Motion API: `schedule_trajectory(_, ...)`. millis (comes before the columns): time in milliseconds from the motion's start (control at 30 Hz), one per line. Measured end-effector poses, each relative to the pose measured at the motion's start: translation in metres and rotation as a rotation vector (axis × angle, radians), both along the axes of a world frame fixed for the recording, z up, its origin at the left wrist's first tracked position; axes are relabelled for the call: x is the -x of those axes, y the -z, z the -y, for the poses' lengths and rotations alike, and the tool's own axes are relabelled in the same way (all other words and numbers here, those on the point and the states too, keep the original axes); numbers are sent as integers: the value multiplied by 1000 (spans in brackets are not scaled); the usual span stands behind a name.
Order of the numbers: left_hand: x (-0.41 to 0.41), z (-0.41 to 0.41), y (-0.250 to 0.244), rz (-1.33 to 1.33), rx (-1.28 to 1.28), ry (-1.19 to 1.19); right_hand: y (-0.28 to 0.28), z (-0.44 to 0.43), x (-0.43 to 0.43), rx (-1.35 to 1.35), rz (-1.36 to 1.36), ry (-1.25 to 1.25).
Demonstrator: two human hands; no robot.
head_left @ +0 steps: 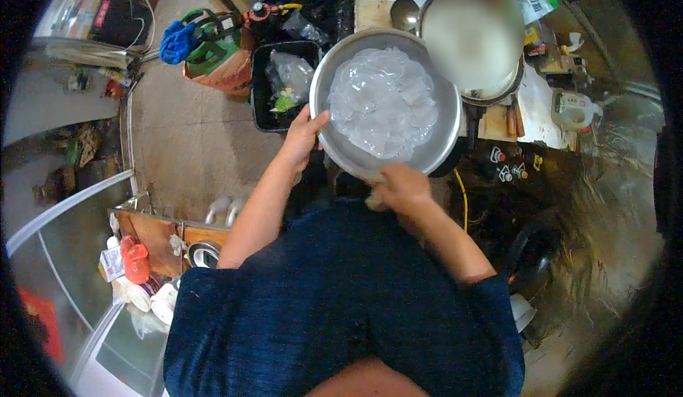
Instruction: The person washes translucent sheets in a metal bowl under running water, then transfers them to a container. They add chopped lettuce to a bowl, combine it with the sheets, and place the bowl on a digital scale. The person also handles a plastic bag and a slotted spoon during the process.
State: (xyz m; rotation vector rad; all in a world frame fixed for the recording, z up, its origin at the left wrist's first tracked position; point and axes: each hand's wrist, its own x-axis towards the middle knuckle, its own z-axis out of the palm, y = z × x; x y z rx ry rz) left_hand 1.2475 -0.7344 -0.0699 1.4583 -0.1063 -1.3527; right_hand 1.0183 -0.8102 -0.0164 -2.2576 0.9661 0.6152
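A wide stainless steel basin point(451, 130) is held up in front of my body. Inside it lies a heap of translucent, glossy, whitish round sheets point(381, 101). My left hand point(304, 135) grips the basin's left rim, thumb over the edge. At the near rim, my right hand point(403, 186) is closed on a pale cloth point(376, 198), slightly blurred; whether it also grips the basin cannot be told. Just beyond the basin's right side stands a large round pan point(512, 85), its interior mostly hidden by a blurred pale area.
A black bin point(259, 111) holding plastic and green scraps stands left of the basin. Behind are a metal ladle point(404, 13) and a cutting board point(372, 14). A plastic jug point(572, 110) stands right. Beyond the bin sits an orange and green bag point(221, 63). A yellow hose point(463, 199) hangs below the counter.
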Motion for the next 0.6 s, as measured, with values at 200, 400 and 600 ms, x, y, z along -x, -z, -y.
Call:
schedule_trajectory(200, -13, 16, -1, -89, -232, 289, -9, 41, 134, 108, 353, 1006)
schedule_trajectory(400, -6, 6, -9, -15, -190, 192, 35, 79, 165, -12, 608, 1166)
schedule_trajectory(600, 1, -67, -51, -92, -282, -230, 16, 120, 141, -236, 877, 1185)
